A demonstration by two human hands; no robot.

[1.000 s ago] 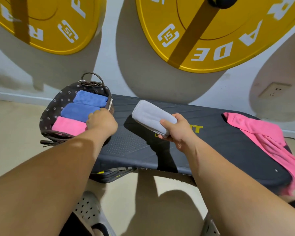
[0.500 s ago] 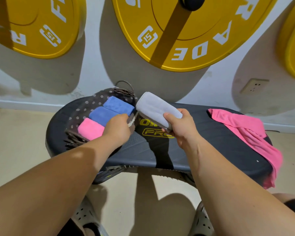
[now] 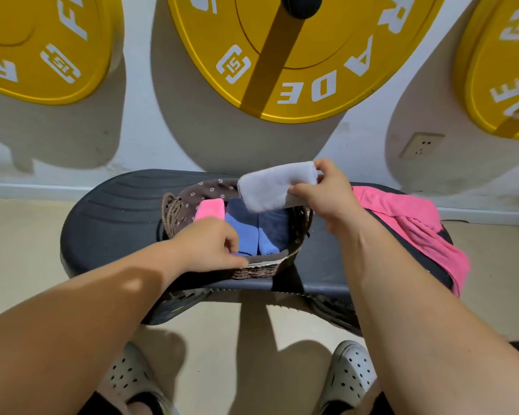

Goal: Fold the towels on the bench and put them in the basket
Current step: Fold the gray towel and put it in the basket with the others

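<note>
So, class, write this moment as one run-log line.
right hand: holds folded grey towel above basket | left hand: grips basket rim | unfolded pink towel: on bench

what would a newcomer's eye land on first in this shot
Most likely the big yellow weight plates on the wall, filling the top of the view. Next, the right hand holding a folded white towel just above the basket on the bench, while the left hand grips its near rim. A loose pink towel sprawls over the bench's right end.

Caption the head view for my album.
Right hand holds folded grey towel over basket while left hand grips its rim.
</note>
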